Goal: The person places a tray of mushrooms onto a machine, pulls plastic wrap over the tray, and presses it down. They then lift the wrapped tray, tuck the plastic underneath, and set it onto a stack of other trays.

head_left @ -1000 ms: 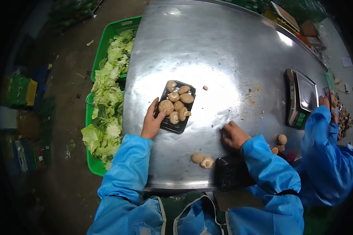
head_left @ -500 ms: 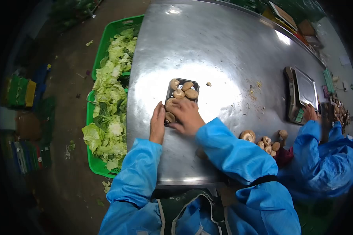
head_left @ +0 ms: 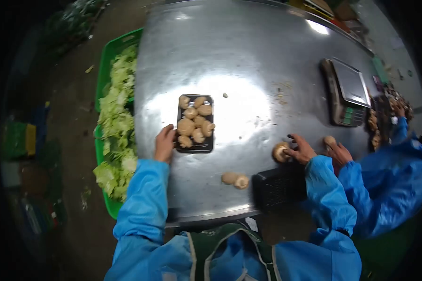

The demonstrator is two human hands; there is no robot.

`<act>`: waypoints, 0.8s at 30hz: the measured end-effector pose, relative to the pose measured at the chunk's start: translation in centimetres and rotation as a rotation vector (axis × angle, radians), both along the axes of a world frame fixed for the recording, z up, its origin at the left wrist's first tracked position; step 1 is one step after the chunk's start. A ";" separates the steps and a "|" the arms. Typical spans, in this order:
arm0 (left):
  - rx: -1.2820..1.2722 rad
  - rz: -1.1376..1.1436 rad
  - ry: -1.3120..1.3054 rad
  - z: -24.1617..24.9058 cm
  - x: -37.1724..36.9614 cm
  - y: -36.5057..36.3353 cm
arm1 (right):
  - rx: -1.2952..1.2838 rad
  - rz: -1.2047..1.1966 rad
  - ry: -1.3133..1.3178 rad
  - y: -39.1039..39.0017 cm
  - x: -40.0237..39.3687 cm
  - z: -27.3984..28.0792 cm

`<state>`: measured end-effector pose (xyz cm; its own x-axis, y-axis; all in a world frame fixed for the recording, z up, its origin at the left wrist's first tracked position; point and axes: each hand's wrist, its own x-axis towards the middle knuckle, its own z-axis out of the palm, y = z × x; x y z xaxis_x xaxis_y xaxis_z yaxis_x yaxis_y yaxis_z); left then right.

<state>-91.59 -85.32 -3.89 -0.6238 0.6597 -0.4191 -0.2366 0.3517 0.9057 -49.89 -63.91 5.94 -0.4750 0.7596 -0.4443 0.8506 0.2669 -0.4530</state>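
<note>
A black tray [head_left: 207, 146] on the metal table holds several brown mushrooms [head_left: 186, 127]. My left hand [head_left: 164, 144] rests against the tray's lower left side, fingers loosely extended and holding nothing. Off to the right, my right hand [head_left: 302, 150] is at a large mushroom [head_left: 281, 152] lying on the table. Its thumb reaches onto the mushroom while the other fingers stay spread apart. Two loose mushrooms [head_left: 235, 179] lie between my hands, near the table's front edge. Beside them is a black crate-like container [head_left: 274, 187].
A co-worker's hand [head_left: 340, 154] touches another mushroom [head_left: 329, 140], close to my right hand. A weighing scale [head_left: 349, 89] stands at the right. Green crates [head_left: 101, 175] of leafy trimmings [head_left: 115, 114] line the table's left edge. Small scraps [head_left: 280, 96] lie on the metal table [head_left: 211, 42].
My right hand has left the tray and moved right to the large mushroom. My left hand stays by the tray. The co-worker's hand has moved from the scale to a mushroom.
</note>
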 end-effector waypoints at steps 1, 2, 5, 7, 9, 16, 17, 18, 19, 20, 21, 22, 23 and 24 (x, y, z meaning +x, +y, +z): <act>-0.051 -0.038 0.041 -0.3 -0.5 0.2 | -0.018 0.022 0.025 -0.1 -1.0 0.2; -0.066 -0.125 0.221 -1.2 -1.1 0.4 | 0.071 0.075 -0.043 -0.2 -1.8 0.6; -0.049 -0.184 0.329 0.2 -1.0 1.2 | 0.080 0.049 0.088 -0.9 -5.2 0.3; -0.132 -0.217 0.190 2.2 -0.3 2.1 | -0.099 -0.006 0.295 -2.2 -10.2 1.8; -0.122 -0.229 0.217 1.9 -0.3 2.1 | -0.306 -0.094 0.362 -3.0 -15.4 -4.0; 0.040 -0.270 0.169 2.6 0.4 2.3 | -0.214 -0.360 0.455 -7.0 -24.3 -9.1; 0.059 -0.294 0.177 2.7 0.5 2.5 | -0.215 -0.359 0.461 -6.5 -23.6 -8.4; 0.065 -0.311 0.151 2.9 0.5 2.7 | -0.223 -0.351 0.464 -5.9 -23.2 -8.3; 0.069 -0.325 0.125 3.1 0.5 3.2 | -0.187 -0.379 0.523 -5.3 -22.8 -8.7; 0.077 -0.337 0.133 4.1 1.1 4.3 | -0.177 -0.388 0.533 -4.4 -22.0 -7.3; 0.120 -0.337 0.081 5.5 2.2 5.7 | -0.214 -0.381 0.554 -3.2 -20.3 -4.8; 0.162 -0.338 0.028 6.7 3.6 7.4 | -0.251 -0.374 0.575 -1.8 -18.6 -3.1; 0.179 -0.374 0.039 7.5 4.8 9.4 | -0.227 -0.404 0.585 -0.3 -17.0 -2.6; 0.202 -0.403 0.018 8.1 6.2 11.5 | -0.203 -0.436 0.592 1.3 -15.3 -2.3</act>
